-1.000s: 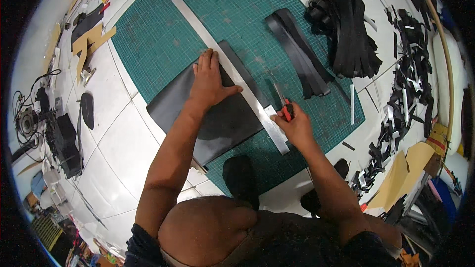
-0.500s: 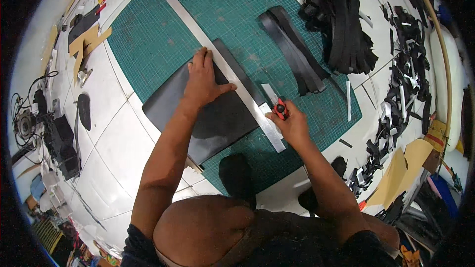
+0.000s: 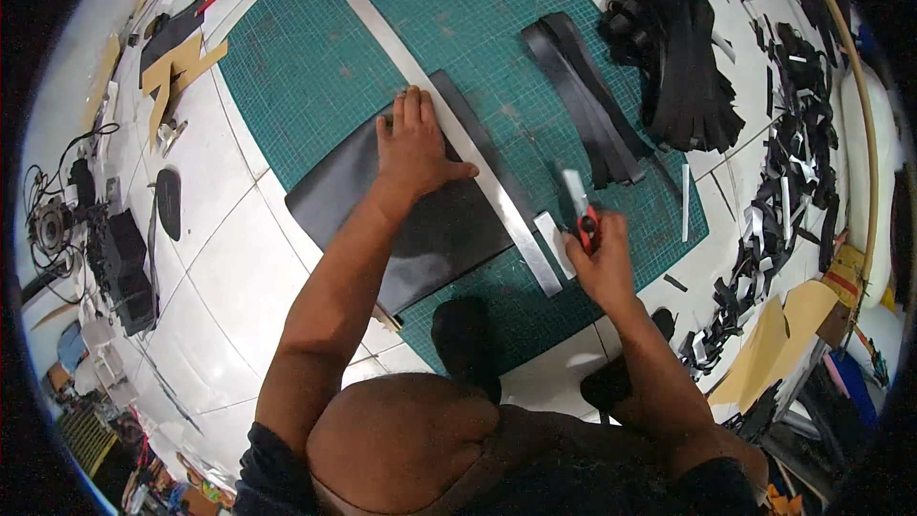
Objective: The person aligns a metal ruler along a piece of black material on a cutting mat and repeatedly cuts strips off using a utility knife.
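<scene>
My left hand [image 3: 415, 153] lies flat, fingers stretched and thumb spread, pressing a long steel ruler [image 3: 521, 237] onto a black, leather-like sheet [image 3: 439, 244]. The ruler runs slantwise across the sheet, and a narrow band of the black material shows along its right side. In my right hand [image 3: 607, 263] is a red cutter knife [image 3: 586, 222], held to the right of the ruler and apart from it, blade pointing away from me. Between knife and ruler, a small white strip [image 3: 554, 244] rests on the green cutting mat [image 3: 296, 67].
Dark flat strips [image 3: 578, 100] lie at the mat's right side, beside a thick bundle of black strips [image 3: 673, 67]. Black and white offcuts [image 3: 764, 220] are heaped farther right on the tiles. A tan pattern piece [image 3: 172, 81] and cables [image 3: 57, 172] are at left.
My right hand has moved right with the cutter knife, away from the ruler. The white strip now sits farther from the ruler's edge. My left hand still presses the ruler; the whole view shifted slightly.
</scene>
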